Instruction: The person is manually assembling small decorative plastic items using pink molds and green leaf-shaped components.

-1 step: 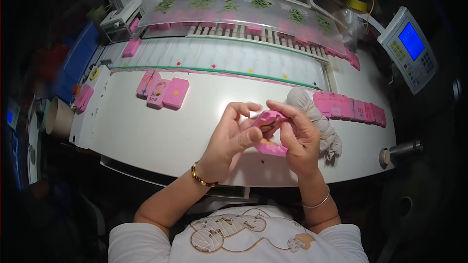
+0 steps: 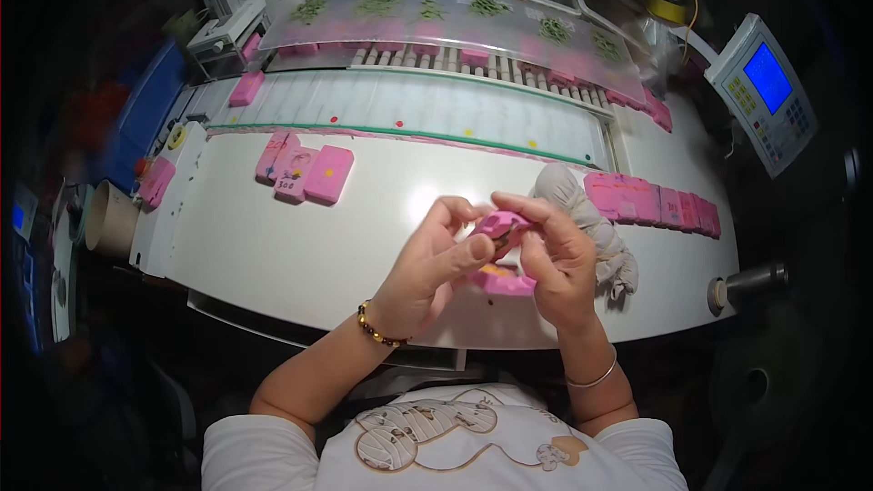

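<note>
- here, left hand (image 2: 423, 264) and right hand (image 2: 564, 264) together hold a gaping pink block (image 2: 505, 285), off centre toward four o'clock
- pale cloth bundle (image 2: 598, 235) beside right hand, two o'clock

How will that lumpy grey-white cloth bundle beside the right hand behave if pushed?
The cloth bundle will probably give softly rather than stay stiff, judging by its creased, bulging surface. It seems unlikely to roll far, lying long and uneven on the white table. Its weight is uncertain, as any filling is hidden.
</note>
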The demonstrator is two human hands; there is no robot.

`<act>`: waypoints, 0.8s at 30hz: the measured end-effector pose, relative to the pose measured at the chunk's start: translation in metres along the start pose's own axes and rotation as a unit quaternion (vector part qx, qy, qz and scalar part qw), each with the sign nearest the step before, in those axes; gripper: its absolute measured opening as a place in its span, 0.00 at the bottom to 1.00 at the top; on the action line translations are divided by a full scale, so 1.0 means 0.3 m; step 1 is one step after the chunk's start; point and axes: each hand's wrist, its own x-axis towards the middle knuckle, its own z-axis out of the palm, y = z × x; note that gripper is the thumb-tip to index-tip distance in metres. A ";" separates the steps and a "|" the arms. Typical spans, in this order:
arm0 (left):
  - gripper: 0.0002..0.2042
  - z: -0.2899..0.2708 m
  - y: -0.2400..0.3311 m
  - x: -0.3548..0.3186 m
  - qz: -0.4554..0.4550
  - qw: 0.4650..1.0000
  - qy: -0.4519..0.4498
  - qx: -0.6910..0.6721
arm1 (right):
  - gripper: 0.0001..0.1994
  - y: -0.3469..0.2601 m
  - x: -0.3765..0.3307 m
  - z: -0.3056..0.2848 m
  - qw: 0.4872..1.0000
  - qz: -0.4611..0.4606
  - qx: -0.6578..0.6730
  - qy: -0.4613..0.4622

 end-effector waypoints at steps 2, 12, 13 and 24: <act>0.18 -0.007 -0.003 0.003 -0.024 0.999 0.001 0.027 | 0.18 -0.004 0.016 0.000 0.988 -0.105 -0.083 -0.080; 0.09 -0.018 0.014 0.054 0.006 0.992 0.126 -0.010 | 0.30 -0.026 -0.010 0.083 0.925 -0.229 -0.304 -0.006; 0.09 -0.028 0.010 0.056 0.005 0.992 0.126 -0.009 | 0.25 -0.024 -0.006 0.074 0.910 -0.250 -0.331 0.004; 0.16 -0.046 0.056 0.099 0.077 0.974 0.209 0.042 | 0.12 -0.063 0.016 0.041 0.958 -0.215 -0.188 0.024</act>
